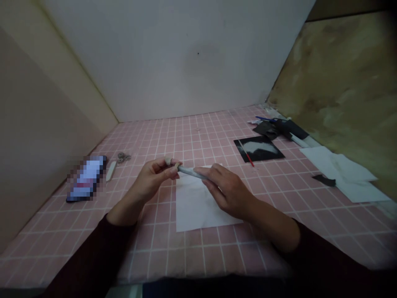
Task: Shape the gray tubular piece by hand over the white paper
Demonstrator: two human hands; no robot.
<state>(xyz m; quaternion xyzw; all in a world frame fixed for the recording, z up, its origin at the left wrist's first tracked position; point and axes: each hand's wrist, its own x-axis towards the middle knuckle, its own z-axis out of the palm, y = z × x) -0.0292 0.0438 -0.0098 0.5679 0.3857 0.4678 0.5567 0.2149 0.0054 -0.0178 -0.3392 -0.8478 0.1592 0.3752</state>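
Note:
A slim grey-white stick, like a file (190, 171), is held above a white paper sheet (198, 207). My right hand (231, 190) is closed round its right part, fingers laid along it. My left hand (156, 176) pinches a small yellowish piece at the stick's left end, between thumb and fingertips; the piece is too small to name. A pale wrap (168, 160) covers one left fingertip.
On the pink checked tablecloth (161, 248), a blurred phone (87, 179), a white strip (111, 171) and small grey rings (123, 157) lie left. Rightward are a black sheet (269, 154) with white powder, a red-tipped stick (249, 160), dark scraps (267, 130) and white papers (338, 165).

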